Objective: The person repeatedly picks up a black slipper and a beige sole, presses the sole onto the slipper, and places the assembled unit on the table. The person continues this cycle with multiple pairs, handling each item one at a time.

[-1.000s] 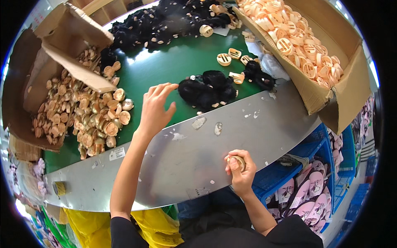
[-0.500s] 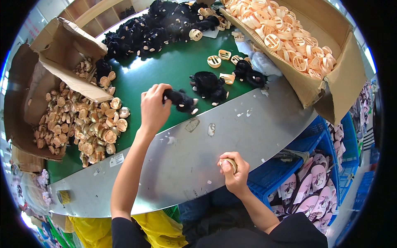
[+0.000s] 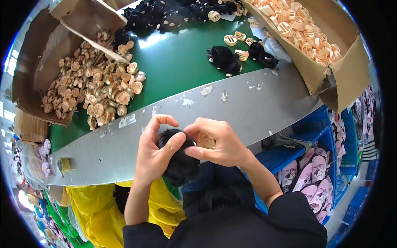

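In front of my body, over the near edge of the metal table, my two hands meet. My left hand (image 3: 155, 153) is curled around a furry black plush piece (image 3: 184, 167), its thumb across the top. My right hand (image 3: 223, 142) pinches a round, pale tan plastic piece (image 3: 206, 141) with an open, ribbed face, held against the plush. The fingers hide where the two touch. Farther off, another black plush piece (image 3: 224, 60) and a smaller black plush bundle (image 3: 262, 55) lie at the green surface's edge, beside loose slotted peach rings (image 3: 230, 40).
Gold-backed round shells (image 3: 103, 91) spill from a cardboard box (image 3: 31, 78) at left. Black plush pieces (image 3: 165, 16) are heaped at the back. A carton (image 3: 318, 84) of peach rings stands right. Below it are blue crates (image 3: 277, 153) with pink slippers (image 3: 318, 175). Yellow bags (image 3: 91, 206) hang near me.
My left hand has lifted a black plush piece off the green surface and brought it toward me. My right hand has moved up and left with the round piece to meet it.
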